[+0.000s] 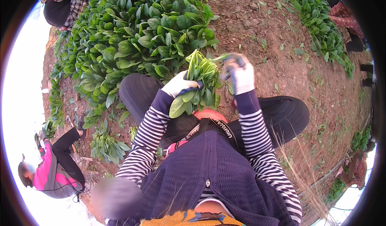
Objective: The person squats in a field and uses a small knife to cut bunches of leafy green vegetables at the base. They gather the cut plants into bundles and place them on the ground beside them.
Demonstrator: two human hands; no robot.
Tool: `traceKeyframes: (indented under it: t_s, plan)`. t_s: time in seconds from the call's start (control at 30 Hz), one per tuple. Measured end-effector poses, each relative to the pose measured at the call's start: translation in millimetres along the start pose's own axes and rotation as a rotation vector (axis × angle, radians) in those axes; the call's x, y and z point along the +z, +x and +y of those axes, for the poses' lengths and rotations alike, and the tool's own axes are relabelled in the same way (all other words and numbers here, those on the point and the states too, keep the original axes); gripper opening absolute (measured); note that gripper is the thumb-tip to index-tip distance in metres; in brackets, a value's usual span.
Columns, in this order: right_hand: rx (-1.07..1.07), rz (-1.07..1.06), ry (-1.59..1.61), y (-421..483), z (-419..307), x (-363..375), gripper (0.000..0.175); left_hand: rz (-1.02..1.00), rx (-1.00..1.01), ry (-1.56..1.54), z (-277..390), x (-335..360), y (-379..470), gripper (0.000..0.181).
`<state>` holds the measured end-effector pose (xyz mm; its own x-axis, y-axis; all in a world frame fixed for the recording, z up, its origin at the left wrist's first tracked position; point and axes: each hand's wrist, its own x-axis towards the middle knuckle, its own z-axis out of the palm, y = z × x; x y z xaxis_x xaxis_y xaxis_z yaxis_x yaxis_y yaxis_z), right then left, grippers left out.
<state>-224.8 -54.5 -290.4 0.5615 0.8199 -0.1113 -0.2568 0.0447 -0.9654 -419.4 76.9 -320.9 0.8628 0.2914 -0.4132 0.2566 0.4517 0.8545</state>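
My left hand (183, 85), in a white knit glove with a dark blue coated palm, grips a bunch of spinach (202, 78). The stems are uppermost in the bunch, and its broad leaves hang down over my lap. To the right of the bunch is my right hand (236, 72), gloved the same way and blurred by motion. Its fingertips pinch a green spinach stem (221, 57) that sticks out towards the bunch. Part of the bunch is hidden behind my left fingers and thumb.
Dense standing spinach (135, 36) grows ahead and left. Bare soil (253, 30) with scattered leaves lies right. A cut pile (108, 144) rests by my left side. Co-workers crouch at left (57, 171) and upper left (64, 8); another row (322, 27) runs at upper right.
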Motion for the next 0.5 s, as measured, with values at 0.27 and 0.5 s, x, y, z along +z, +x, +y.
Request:
traceKeyframes:
  t_s: [0.27, 0.5]
  plan:
    - [-0.152, 0.08, -1.028, 9, 4, -80, 0.068, 0.005, 0.047, -0.095, -8, -5, 0, 0.04]
    - [-0.167, -0.26, -0.602, -5, 15, -30, 0.042, 0.0, 0.09, -0.05, -1, 7, 1, 0.039]
